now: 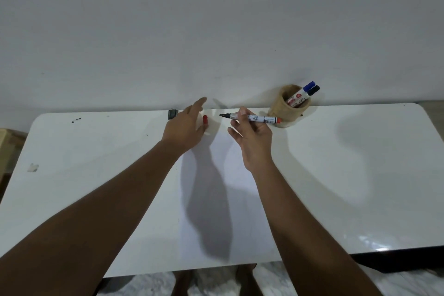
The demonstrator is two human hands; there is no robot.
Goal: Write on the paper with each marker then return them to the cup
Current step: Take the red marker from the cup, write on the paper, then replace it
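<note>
- Head view: the right hand [252, 138] holds an uncapped marker [251, 118] pinched at mid-barrel between thumb and fingers, lying nearly level with its dark tip pointing left, above the far end of the paper [223, 199].
- The left hand [186, 127] reaches forward with fingers spread and its grip released; a red cap [205, 119] sits just beside it on the tabletop [360, 163], and whether the hand touches it I cannot tell.
- The cup [287, 108] stands at the back edge to the right, leaning a little, with a blue-capped marker [305, 90] and a black-capped marker [310, 93] inside.
- To my eye the marker is light, stiff and smooth; holding nearer the tip would steady it for writing.
- The paper looks thin and likely to slide, so the free hand may need to pin it.
- Both forearms stretch out long over the tabletop, the right wrist cocked upward.
</note>
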